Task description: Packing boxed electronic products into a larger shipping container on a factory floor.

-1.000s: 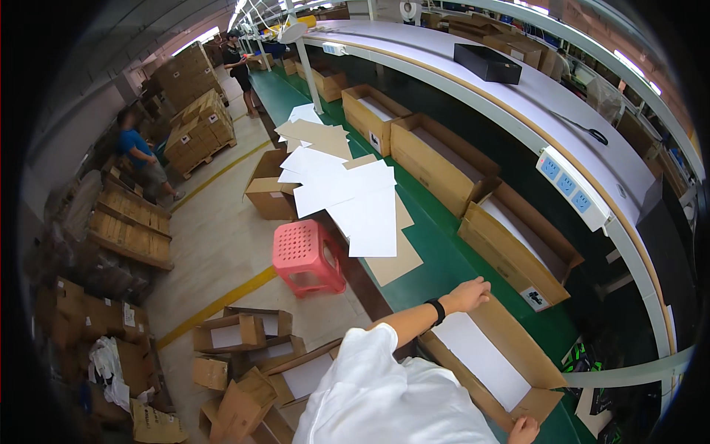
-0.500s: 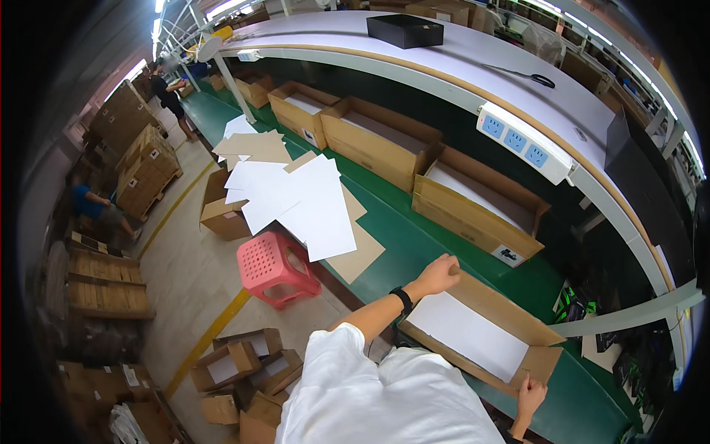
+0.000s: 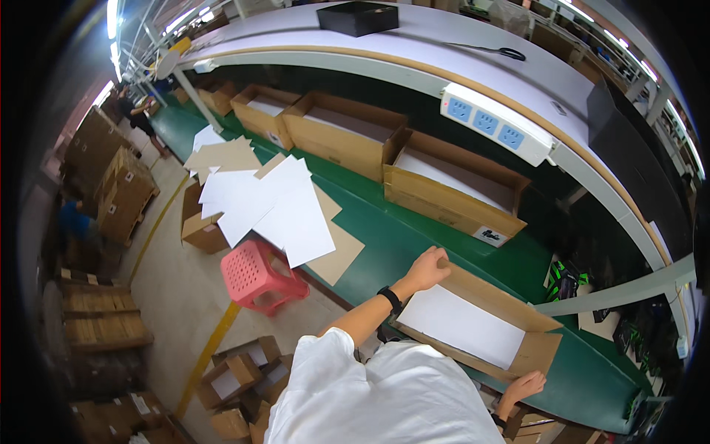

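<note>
While gripping the left end of the open cardboard box point(image 3: 503, 297) with the curled left hand point(image 3: 429, 270), also reaching the near corner of its right end with the right hand point(image 3: 526, 386). Can't tell whether pinching the cardboard there or only touching it. Have the box on the green work surface point(image 3: 392, 229), directly in front of the white shirt point(image 3: 392, 392), with a white sheet point(image 3: 462, 325) along its bottom. Farther left on the same surface: overlapping loose papers point(image 3: 296, 222), white and brown, near the red stool point(image 3: 248, 270). Across from the hands: a row of open cartons point(image 3: 444, 209), white inside. Above those: a raised shelf point(image 3: 429, 26) with a power strip point(image 3: 497, 127) along its front edge, plus a black box point(image 3: 359, 21) and scissors point(image 3: 512, 54) on top. On the floor point(image 3: 177, 288), lower left: smaller cartons point(image 3: 242, 364), bunched together.
</note>
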Motion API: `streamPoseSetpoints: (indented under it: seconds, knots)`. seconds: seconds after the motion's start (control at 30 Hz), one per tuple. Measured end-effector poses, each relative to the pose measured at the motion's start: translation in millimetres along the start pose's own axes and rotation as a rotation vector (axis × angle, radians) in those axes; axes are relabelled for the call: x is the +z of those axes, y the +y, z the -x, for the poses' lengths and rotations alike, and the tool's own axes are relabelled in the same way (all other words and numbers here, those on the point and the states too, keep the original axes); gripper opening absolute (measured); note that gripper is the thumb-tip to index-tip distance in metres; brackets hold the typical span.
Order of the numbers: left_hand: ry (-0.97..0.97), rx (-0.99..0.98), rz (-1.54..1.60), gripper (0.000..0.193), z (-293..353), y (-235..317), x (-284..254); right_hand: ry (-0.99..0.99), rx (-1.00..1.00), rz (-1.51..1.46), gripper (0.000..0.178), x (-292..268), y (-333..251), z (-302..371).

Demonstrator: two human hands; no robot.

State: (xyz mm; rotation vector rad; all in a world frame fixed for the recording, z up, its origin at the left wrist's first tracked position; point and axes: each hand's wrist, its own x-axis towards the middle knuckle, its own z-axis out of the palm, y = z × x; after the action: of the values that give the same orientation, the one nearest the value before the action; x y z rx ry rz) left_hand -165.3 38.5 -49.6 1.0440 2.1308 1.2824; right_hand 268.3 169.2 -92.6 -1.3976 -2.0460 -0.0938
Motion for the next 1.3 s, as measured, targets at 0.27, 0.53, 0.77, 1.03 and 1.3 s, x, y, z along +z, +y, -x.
streamPoseSetpoints:
  seconds: [0.27, 0.53, 0.77, 1.03, 1.3]
  knots:
    - [-0.018, -0.021, -0.022, 0.027, -24.0, -0.1, 7.2, -0.054, 0.002, -0.018, 0.029, -6.2, 3.4, 10.0]
    - [0.008, 0.025, -0.003, 0.026, -11.9, 1.9, 5.0, 0.075, -0.062, 0.051, 0.032, 2.3, -8.5, 2.2]
    - [-0.035, -0.005, -0.005, 0.026, -8.1, 5.7, 1.6, 0.047, -0.013, 0.024, 0.031, 3.1, -7.3, 3.8]
    - [-0.039, -0.003, 0.005, 0.026, -12.5, 2.5, 2.7, 0.067, 0.031, -0.015, 0.030, -5.4, -24.2, -4.0]
    - [-0.052, 0.031, -0.057, 0.028, -6.2, 10.4, 0.6, 0.104, -0.021, 0.053, 0.031, -1.8, -20.4, -1.5]
